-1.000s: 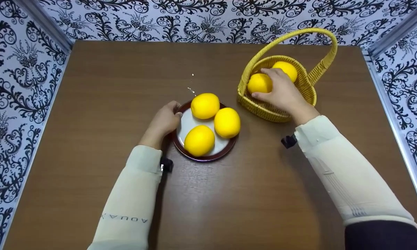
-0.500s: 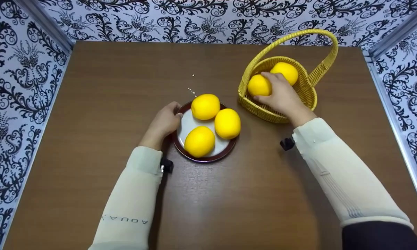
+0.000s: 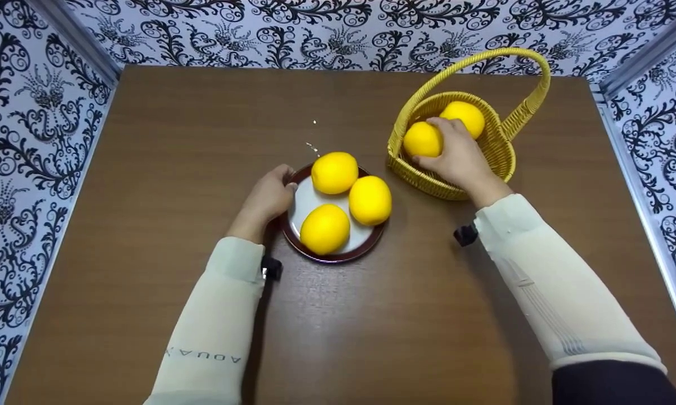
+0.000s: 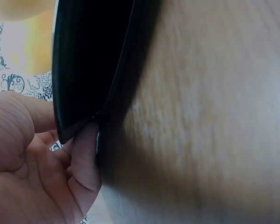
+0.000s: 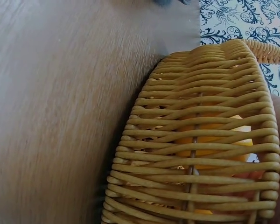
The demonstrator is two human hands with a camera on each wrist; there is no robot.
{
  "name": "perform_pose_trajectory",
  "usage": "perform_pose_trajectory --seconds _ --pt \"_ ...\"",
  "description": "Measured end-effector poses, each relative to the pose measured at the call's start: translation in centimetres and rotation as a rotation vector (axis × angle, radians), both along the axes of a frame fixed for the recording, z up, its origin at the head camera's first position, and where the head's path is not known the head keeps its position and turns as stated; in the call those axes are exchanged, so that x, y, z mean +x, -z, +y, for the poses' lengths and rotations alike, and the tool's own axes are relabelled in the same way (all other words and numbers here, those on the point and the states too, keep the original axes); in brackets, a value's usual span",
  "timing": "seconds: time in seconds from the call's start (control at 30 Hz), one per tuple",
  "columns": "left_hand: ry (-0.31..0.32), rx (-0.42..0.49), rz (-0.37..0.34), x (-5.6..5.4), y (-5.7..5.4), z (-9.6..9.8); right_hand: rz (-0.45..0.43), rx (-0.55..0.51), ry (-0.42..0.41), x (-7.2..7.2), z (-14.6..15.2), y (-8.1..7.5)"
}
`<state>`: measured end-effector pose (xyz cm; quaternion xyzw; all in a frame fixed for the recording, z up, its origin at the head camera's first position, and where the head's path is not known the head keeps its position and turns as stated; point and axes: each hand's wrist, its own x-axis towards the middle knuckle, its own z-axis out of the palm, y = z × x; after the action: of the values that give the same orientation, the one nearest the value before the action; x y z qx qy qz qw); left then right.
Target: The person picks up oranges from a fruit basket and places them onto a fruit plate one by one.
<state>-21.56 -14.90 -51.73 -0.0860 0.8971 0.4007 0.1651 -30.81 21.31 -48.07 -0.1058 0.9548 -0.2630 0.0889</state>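
Note:
A round plate (image 3: 315,203) with a white middle and a dark brown rim lies on the table, bearing three yellow lemons (image 3: 325,229). At its left edge my left hand (image 3: 267,194) pinches the rim. In the left wrist view the thumb lies over the rim and fingers (image 4: 85,158) reach under it. To the plate's right stands a yellow wicker basket (image 3: 428,183) with two lemons inside. My right hand (image 3: 459,152) reaches into the basket and grips the nearer, left lemon (image 3: 422,139). The other lemon (image 3: 464,117) lies behind that hand. In the right wrist view, the basket's woven wall (image 5: 200,126) mostly hides the fingers.
The basket's tall arched handle (image 3: 507,52) rises above and behind the right hand. A brown wooden table (image 3: 338,332) spreads under everything. Patterned black-and-white walls (image 3: 315,34) close it off at the back and both sides.
My right hand's thumb and fingers have drawn in around the left lemon in the basket, and the hand sits slightly lower in the view. The left hand keeps its hold on the plate.

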Motion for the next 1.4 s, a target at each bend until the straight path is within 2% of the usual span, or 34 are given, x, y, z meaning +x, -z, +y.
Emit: perform_pose_trajectory --seconds 0.43,0.93,1.4 --pt "0.001 -0.005 -0.005 0.1 -0.2 0.0 0.012 -0.006 0.041 0.6 0.3 0.0" --pt "0.007 -0.013 0.005 0.0 -0.1 0.0 0.026 0.01 0.035 1.3 0.5 -0.6" --pt "0.01 -0.025 -0.005 0.0 -0.3 0.1 0.083 -0.017 0.03 2.4 1.1 -1.4"
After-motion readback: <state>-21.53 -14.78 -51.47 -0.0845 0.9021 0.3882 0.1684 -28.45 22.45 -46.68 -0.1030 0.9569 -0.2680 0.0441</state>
